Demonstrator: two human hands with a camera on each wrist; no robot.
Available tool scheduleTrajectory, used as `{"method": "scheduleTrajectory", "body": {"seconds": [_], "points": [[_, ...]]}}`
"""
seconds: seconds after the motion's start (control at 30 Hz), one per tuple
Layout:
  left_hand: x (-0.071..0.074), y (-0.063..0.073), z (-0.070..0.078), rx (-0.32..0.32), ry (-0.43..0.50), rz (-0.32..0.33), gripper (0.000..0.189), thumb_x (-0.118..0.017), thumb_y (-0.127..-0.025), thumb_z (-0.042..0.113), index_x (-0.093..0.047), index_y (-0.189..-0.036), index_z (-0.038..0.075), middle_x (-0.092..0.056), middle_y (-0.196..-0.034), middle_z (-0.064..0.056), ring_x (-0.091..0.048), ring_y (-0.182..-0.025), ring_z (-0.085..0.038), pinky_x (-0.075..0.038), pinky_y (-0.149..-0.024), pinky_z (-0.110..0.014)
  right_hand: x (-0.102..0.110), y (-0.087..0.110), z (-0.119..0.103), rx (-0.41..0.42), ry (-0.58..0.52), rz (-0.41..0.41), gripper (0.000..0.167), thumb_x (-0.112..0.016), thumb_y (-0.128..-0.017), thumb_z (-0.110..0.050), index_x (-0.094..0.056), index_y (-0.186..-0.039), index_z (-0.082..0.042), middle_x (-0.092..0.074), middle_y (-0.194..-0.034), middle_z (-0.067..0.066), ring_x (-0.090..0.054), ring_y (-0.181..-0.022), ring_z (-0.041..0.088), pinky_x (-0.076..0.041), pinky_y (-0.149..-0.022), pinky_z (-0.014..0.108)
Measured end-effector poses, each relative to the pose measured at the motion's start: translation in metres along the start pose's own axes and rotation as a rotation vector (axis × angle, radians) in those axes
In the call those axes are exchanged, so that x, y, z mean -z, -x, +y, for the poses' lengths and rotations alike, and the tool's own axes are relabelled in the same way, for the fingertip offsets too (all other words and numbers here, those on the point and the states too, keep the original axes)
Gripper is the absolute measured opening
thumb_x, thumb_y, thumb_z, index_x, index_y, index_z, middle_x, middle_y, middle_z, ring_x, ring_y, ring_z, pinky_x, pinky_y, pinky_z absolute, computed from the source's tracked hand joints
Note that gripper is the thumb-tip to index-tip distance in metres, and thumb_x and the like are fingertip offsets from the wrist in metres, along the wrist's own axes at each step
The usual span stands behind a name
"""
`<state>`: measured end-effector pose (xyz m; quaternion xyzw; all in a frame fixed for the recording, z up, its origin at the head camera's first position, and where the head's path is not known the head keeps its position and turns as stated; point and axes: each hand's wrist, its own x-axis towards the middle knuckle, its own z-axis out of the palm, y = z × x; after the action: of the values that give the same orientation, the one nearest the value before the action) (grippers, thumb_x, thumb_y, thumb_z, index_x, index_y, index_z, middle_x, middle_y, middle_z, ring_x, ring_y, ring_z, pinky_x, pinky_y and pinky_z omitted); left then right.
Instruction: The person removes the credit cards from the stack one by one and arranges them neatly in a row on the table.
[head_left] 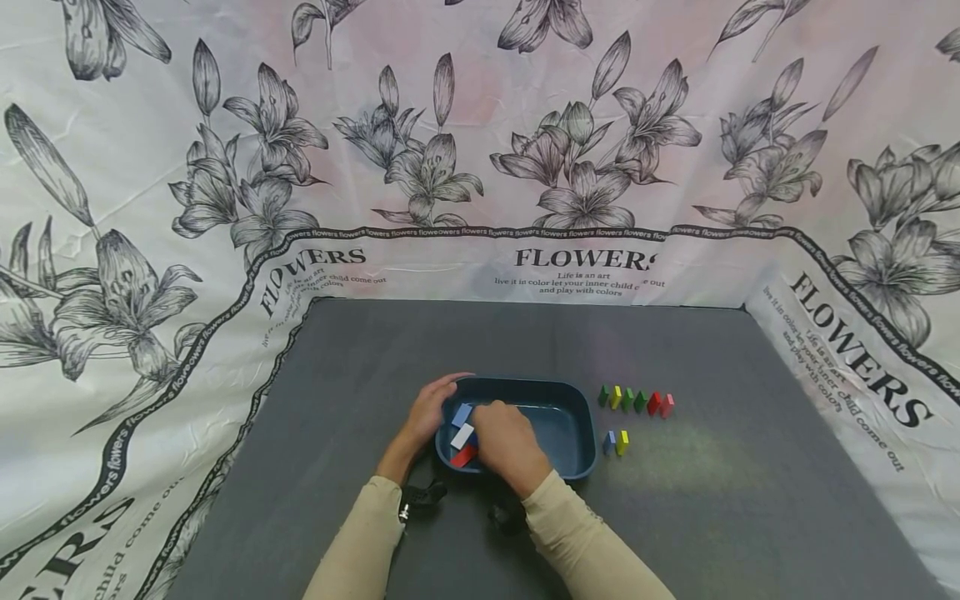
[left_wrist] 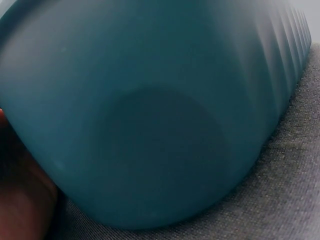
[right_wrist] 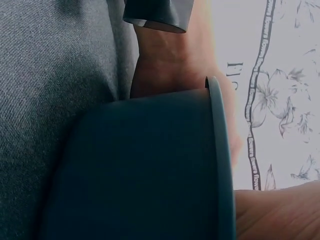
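Note:
My left hand [head_left: 426,412] holds the left end of a dark teal plastic tray [head_left: 566,433], its fingers reaching round the far left corner. Inside the tray is my right hand [head_left: 512,442], its knuckles up and fingertips pointing down. Its fingertips are hidden, so whether they pinch anything does not show. Just left of it lie a blue block [head_left: 462,415], a white block [head_left: 462,436] and a red block [head_left: 464,456]. The tray's outer wall [left_wrist: 160,125] fills the left wrist view. In the right wrist view, the tray wall [right_wrist: 140,165] stands before the left hand [right_wrist: 180,65].
Right of the tray, a row of upright blocks [head_left: 628,400] in green, yellow, red and pink stands on the grey tabletop [head_left: 705,492]. Nearer me stand a blue block [head_left: 610,442] and a yellow block [head_left: 622,442]. Flower-printed cloth [head_left: 450,267] borders the table.

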<state>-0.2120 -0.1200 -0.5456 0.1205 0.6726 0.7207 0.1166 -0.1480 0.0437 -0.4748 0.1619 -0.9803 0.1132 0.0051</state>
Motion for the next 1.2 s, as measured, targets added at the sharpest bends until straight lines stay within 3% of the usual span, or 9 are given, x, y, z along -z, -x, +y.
{"method": "scheduleTrajectory", "body": {"seconds": [0.2,0.43,0.57,0.8,1.03,1.2], "points": [[-0.001,0.001,0.001,-0.002,0.013,0.008,0.046,-0.038,-0.115,0.015,-0.06,-0.149,-0.008,-0.065,-0.148,-0.03,-0.067,-0.132,-0.034,-0.055,-0.11,-0.036,-0.009,-0.003,0.002,0.04,-0.015,0.04,0.009,-0.082,-0.083,-0.002,-0.078,-0.086,-0.009,-0.074,-0.082,0.014,-0.072,-0.074,0.033,-0.06,-0.06,0.05],[0.0,0.001,0.0,0.006,0.014,-0.001,0.047,-0.037,-0.116,0.016,-0.059,-0.151,-0.008,-0.064,-0.15,-0.029,-0.064,-0.136,-0.038,-0.052,-0.116,-0.047,0.0,-0.003,-0.01,0.028,0.026,-0.021,0.006,-0.079,-0.091,-0.002,-0.078,-0.088,-0.007,-0.075,-0.084,0.012,-0.072,-0.074,0.03,-0.062,-0.062,0.045],[0.0,0.001,0.001,-0.004,-0.012,-0.007,0.048,-0.037,-0.117,0.017,-0.059,-0.151,-0.007,-0.064,-0.15,-0.029,-0.063,-0.138,-0.042,-0.051,-0.117,-0.049,0.0,-0.002,-0.011,0.007,0.037,-0.012,0.006,-0.081,-0.09,-0.003,-0.079,-0.089,-0.008,-0.076,-0.085,0.012,-0.073,-0.077,0.031,-0.063,-0.064,0.046],[0.0,0.001,0.002,-0.012,-0.019,0.003,0.047,-0.037,-0.117,0.016,-0.061,-0.149,-0.007,-0.066,-0.148,-0.029,-0.065,-0.134,-0.037,-0.053,-0.115,-0.044,-0.006,-0.003,-0.002,-0.012,0.008,0.035,0.009,-0.086,-0.084,-0.004,-0.079,-0.086,-0.008,-0.073,-0.081,0.012,-0.071,-0.074,0.03,-0.062,-0.062,0.046],[-0.001,0.002,0.003,-0.003,0.013,0.007,0.046,-0.037,-0.116,0.014,-0.061,-0.148,-0.009,-0.065,-0.147,-0.031,-0.065,-0.133,-0.042,-0.056,-0.111,-0.042,0.011,-0.003,0.012,-0.044,-0.079,0.029,0.011,-0.085,-0.083,0.0,-0.08,-0.078,-0.009,-0.073,-0.074,0.006,-0.065,-0.064,0.02,-0.057,-0.058,0.038],[-0.001,0.001,0.003,0.012,0.014,0.017,0.046,-0.037,-0.116,0.014,-0.062,-0.148,-0.008,-0.066,-0.147,-0.03,-0.065,-0.132,-0.04,-0.056,-0.107,-0.034,0.03,0.002,0.021,-0.064,-0.147,0.037,0.009,-0.083,-0.083,-0.001,-0.085,-0.087,-0.008,-0.081,-0.087,0.008,-0.073,-0.074,0.026,-0.064,-0.068,0.043]]}}
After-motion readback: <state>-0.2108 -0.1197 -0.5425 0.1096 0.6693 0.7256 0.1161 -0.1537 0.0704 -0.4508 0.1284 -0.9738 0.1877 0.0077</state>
